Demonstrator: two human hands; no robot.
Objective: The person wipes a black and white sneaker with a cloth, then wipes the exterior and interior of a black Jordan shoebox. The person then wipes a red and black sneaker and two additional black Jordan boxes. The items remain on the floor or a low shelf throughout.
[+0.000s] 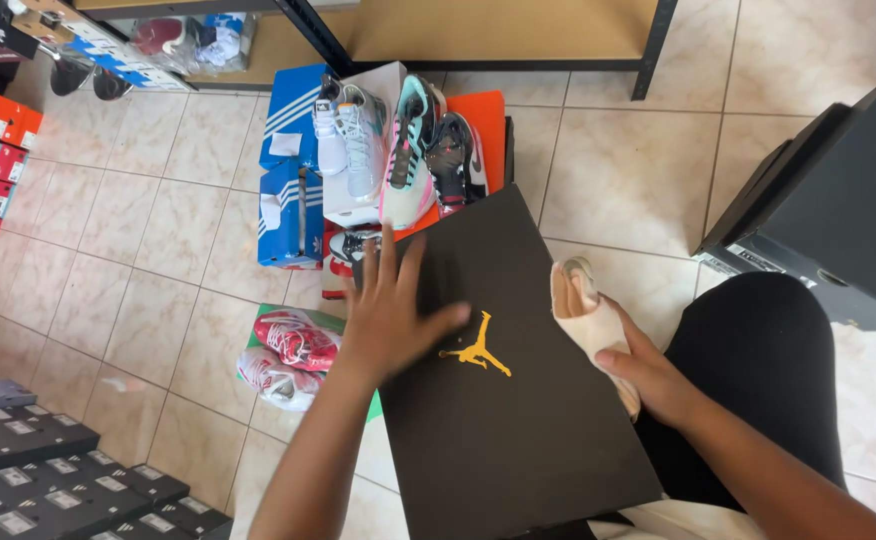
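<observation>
Head view: a large black shoebox (pixel 518 400) is seen lying flat across the lap, its lid stiff yet light and probably smooth, best gripped at the long edges. The left hand (pixel 388 310) is spread open, flat on the lid. A pale, soft shoe (pixel 586 320) is clasped in the right hand (pixel 648 375) beside the box.

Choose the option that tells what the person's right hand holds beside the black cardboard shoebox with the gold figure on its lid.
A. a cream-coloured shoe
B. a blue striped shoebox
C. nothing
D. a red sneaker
A: the right hand grips a cream-coloured shoe at the edge of the black cardboard shoebox, while the left hand lies flat on the lid.
</observation>
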